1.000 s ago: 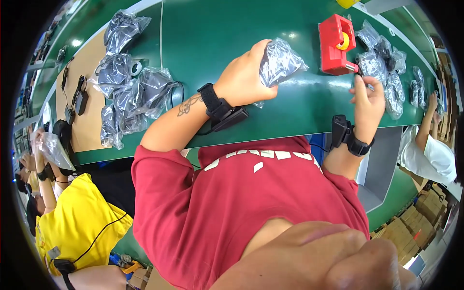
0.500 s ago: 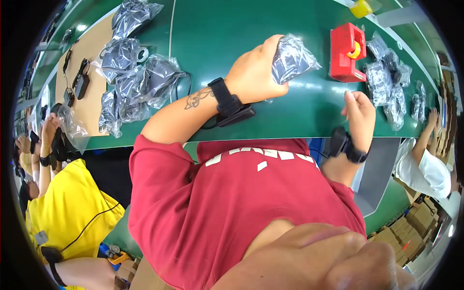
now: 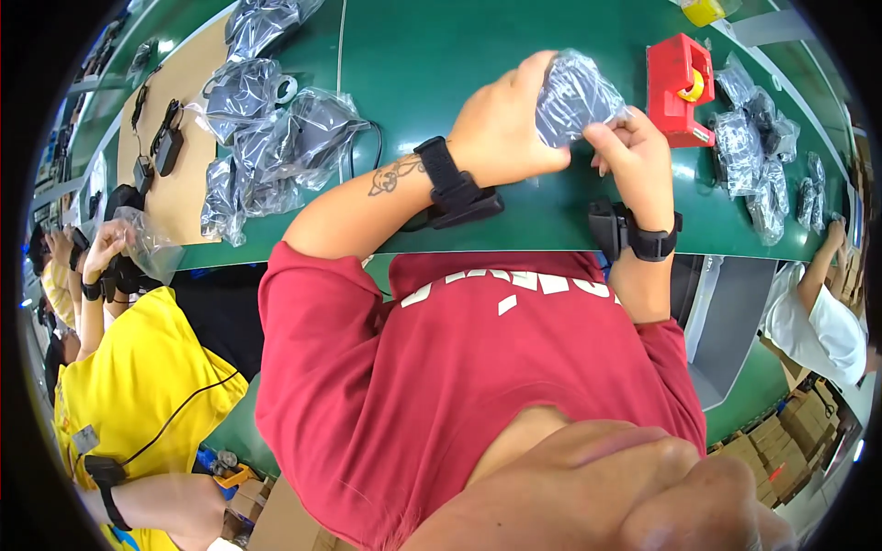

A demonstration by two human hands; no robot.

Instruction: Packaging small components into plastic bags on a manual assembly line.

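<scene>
Both my hands meet on one clear plastic bag with a dark item inside, held just above the green table. My left hand wraps the bag from the left, fingers curled around it. My right hand pinches the bag's right end with its fingertips. Each wrist wears a black strap with a small black box. A red tape dispenser stands on the table right beside my right hand.
Several bagged dark items are piled at the left, partly on a brown mat. More bagged items lie at the right. A person in yellow works at my left, another person's arm is at the right.
My right hand has come back from the tape dispenser side and now pinches the bag that my left hand holds. The view has shifted so the bag sits more to the middle.
</scene>
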